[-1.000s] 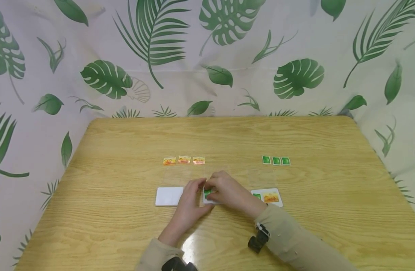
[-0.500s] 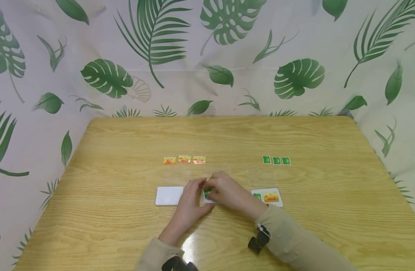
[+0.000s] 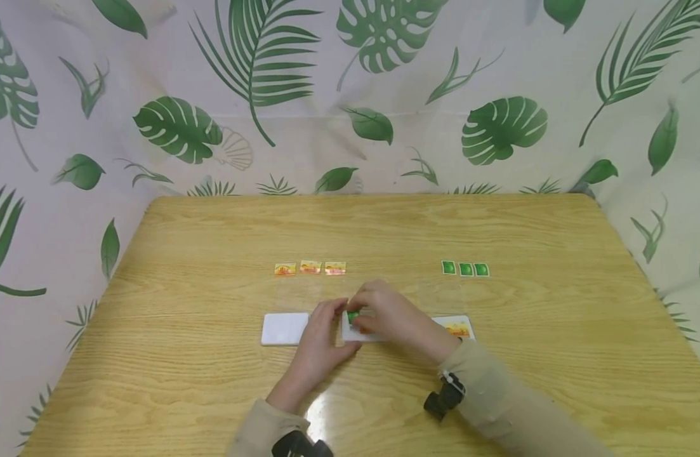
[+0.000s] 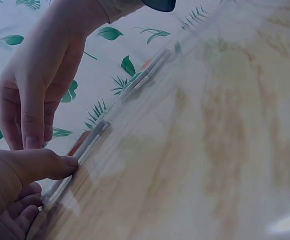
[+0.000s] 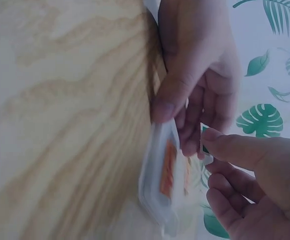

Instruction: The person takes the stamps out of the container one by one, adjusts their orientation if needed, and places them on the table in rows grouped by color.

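The little green sticker (image 3: 353,315) sits on the middle white card (image 3: 355,333) – looks paper-thin, floppy and light, so I'd grab it by an edge. Right hand (image 3: 386,317) pinches it with its fingertips; left hand (image 3: 321,336) presses its thumb on the card's edge, steadying it on the wooden table (image 3: 498,393).

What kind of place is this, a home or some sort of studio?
Probably a staged recording corner, not a home: a leaf-printed cloth backdrop wraps a light wooden table, small orange picture tiles lie in a neat row, and both hands wear wrist cameras.

Wooden table (image 3: 498,393), white cards (image 3: 284,329), orange tiles (image 3: 310,268), green tiles (image 3: 466,269)
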The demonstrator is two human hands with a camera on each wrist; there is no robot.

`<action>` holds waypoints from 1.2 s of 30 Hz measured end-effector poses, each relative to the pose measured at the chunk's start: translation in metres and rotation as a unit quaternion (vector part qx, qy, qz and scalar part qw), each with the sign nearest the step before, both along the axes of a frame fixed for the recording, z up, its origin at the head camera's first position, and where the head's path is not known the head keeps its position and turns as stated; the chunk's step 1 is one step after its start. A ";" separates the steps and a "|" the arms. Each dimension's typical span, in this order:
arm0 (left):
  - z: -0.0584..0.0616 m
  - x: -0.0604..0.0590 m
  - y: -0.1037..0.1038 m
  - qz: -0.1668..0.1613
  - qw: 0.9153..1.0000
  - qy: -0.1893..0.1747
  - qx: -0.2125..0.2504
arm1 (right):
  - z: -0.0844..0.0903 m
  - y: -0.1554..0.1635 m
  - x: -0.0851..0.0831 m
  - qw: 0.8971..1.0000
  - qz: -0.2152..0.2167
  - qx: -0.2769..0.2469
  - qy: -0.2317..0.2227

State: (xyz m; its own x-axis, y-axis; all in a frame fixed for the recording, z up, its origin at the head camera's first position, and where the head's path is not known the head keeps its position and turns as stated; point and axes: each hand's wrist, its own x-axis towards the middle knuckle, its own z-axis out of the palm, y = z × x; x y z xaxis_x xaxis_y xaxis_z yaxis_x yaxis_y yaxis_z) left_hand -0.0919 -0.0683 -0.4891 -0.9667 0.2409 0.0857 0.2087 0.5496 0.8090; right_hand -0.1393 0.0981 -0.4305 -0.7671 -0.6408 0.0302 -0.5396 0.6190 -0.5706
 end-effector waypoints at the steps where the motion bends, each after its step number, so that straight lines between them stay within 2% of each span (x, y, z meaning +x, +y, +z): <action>1: 0.000 0.000 0.000 0.000 1.000 -0.001 0.001 | 0.002 0.001 -0.001 1.000 -0.005 0.003 -0.003; 6: 0.001 0.000 0.001 0.003 1.000 -0.002 0.007 | 0.007 0.012 -0.008 0.999 -0.032 0.014 -0.008; 12: 0.000 0.000 0.000 0.003 1.000 0.010 0.009 | 0.003 0.031 -0.024 0.996 -0.079 0.033 -0.017; 19: -0.001 0.000 0.001 0.006 1.000 0.000 0.005 | 0.001 0.061 -0.039 0.993 -0.116 0.029 -0.026; 25: -0.001 0.000 0.001 0.004 1.000 0.003 0.004 | 0.003 0.090 -0.045 0.989 -0.143 0.028 -0.029; 31: -0.001 0.000 0.001 0.003 1.000 0.002 0.003 | 0.005 0.120 -0.049 0.983 -0.172 0.055 -0.033; 36: 0.000 0.000 0.000 0.003 1.000 0.000 -0.002 | 0.007 0.144 -0.051 0.979 -0.193 0.068 -0.010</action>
